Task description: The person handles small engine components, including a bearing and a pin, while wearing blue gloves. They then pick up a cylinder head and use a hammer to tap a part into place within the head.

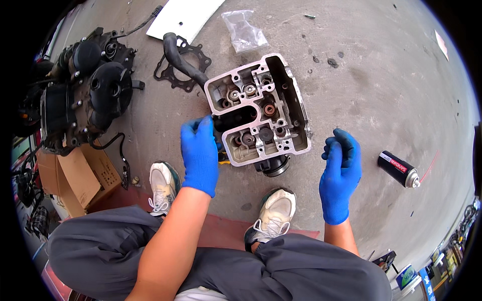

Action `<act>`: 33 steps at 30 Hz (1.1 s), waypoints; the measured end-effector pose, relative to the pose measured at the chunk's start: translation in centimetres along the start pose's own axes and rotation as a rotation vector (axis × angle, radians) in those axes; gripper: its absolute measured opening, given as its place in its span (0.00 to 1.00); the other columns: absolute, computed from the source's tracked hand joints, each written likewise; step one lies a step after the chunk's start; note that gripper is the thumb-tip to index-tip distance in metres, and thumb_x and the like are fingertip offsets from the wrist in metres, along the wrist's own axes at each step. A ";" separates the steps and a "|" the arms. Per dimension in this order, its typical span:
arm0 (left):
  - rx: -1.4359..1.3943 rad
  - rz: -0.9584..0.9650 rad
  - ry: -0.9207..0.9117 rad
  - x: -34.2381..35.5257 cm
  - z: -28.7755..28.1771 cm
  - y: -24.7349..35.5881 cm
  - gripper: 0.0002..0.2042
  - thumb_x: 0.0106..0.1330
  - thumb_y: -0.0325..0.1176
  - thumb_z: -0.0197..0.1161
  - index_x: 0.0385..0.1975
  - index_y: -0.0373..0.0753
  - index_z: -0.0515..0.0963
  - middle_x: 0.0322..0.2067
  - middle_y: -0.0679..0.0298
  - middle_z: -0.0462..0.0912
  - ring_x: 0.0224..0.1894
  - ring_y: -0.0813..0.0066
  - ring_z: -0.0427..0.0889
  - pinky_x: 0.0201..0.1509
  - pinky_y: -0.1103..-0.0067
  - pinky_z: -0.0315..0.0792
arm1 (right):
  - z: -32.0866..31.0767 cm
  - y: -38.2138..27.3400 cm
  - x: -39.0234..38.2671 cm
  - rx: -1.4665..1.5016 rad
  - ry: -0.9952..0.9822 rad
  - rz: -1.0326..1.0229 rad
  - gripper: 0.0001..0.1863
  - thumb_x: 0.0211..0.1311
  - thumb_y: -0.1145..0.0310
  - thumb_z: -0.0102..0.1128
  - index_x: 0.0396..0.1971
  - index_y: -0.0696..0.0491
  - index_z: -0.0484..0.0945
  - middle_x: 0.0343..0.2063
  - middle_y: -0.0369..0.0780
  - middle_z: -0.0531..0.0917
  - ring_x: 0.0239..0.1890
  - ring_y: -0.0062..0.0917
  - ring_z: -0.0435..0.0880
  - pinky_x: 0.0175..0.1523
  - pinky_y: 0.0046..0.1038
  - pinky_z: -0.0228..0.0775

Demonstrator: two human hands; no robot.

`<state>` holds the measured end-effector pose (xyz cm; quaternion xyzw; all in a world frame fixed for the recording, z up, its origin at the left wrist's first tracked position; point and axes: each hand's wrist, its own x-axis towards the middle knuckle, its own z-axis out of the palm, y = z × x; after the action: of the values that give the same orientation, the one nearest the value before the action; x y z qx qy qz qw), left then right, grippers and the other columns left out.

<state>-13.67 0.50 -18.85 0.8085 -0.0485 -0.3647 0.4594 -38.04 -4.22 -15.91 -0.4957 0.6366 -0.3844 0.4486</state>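
An aluminium engine cylinder head [297, 100] lies in front of me with its valve side facing up, showing springs, buckets and a dark central recess. My left hand [200, 156], in a blue glove, is closed at its left edge; the thumb lies along the rim and the other fingers are mostly hidden. To the right of the casting, my right hand [342, 175] is held apart from it. This hand's gloved fingers are curled toward the thumb, with dark-stained tips; anything between them is too small or hidden to make out. A black rubber hose [182, 59] reaches the head's upper left.
A dark engine [90, 90] stands at the left beside an open cardboard box [83, 178]. Behind the head lie a metal gasket [201, 59], a white sheet [183, 17] and a clear plastic bag [245, 31]. A black spray can [396, 168] lies at right.
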 end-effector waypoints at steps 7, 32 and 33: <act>-0.136 0.436 -0.285 -5.8 5.8 12.5 0.13 0.77 0.39 0.52 0.41 0.36 0.79 0.19 0.71 0.69 0.18 0.85 0.66 0.21 0.84 0.62 | -4.4 -4.1 0.3 0.064 -0.036 0.308 0.13 0.72 0.64 0.57 0.31 0.58 0.81 0.20 0.33 0.77 0.22 0.13 0.72 0.28 0.22 0.64; -0.381 0.149 -1.261 -13.9 13.5 14.0 0.14 0.79 0.36 0.49 0.50 0.32 0.76 0.17 0.73 0.64 0.13 0.88 0.51 0.14 0.85 0.48 | -33.1 1.1 -43.3 -0.810 0.471 1.205 0.23 0.61 0.52 0.54 0.42 0.57 0.84 0.46 0.53 0.84 0.51 0.46 0.82 0.59 0.40 0.72; -0.322 0.169 -1.275 -16.1 13.7 13.3 0.16 0.79 0.40 0.48 0.47 0.32 0.77 0.15 0.73 0.63 0.12 0.88 0.51 0.14 0.84 0.47 | -34.1 3.5 -42.9 -0.790 0.479 1.162 0.23 0.61 0.52 0.54 0.41 0.56 0.84 0.46 0.52 0.84 0.51 0.46 0.82 0.58 0.40 0.72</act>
<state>-30.70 -10.18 -4.02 0.3489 -0.3192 -0.7371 0.4827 -66.94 39.89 -0.71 -0.1062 0.9676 0.0748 0.2167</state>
